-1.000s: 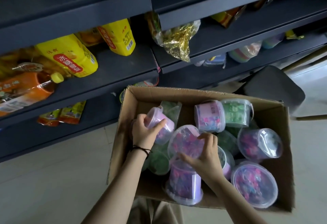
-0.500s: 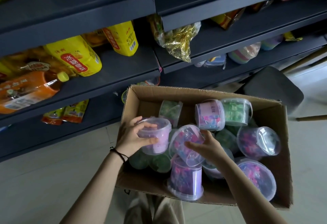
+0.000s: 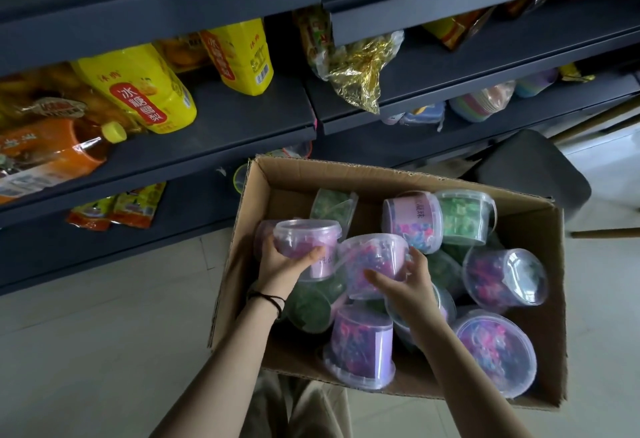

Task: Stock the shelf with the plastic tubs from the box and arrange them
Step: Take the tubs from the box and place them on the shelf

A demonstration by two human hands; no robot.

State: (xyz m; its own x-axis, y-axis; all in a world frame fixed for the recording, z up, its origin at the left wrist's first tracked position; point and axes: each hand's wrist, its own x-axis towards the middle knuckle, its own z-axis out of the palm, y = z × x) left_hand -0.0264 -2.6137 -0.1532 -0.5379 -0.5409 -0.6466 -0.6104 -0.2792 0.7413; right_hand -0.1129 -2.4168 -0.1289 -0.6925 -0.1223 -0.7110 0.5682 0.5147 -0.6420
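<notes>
The left hand (image 3: 287,266) curls round a purple tub (image 3: 306,247), thumb across its front and fingers behind. The right hand (image 3: 410,287) cups a second tub (image 3: 372,261), its fingers half spread on the wall. Both tubs stand near upright, side by side, lids up, over the box (image 3: 381,174). More tubs (image 3: 504,280) lie jumbled under and right of the hands. Beyond the hands, the shelf (image 3: 242,122) carries yellow bottles (image 3: 138,88).

Left hand (image 3: 282,266) grips an upright purple tub (image 3: 306,242), right hand (image 3: 408,287) holds a tilted second tub (image 3: 372,261) just beside it, both over the left half of the box (image 3: 363,178), before the shelf (image 3: 225,119).
</notes>
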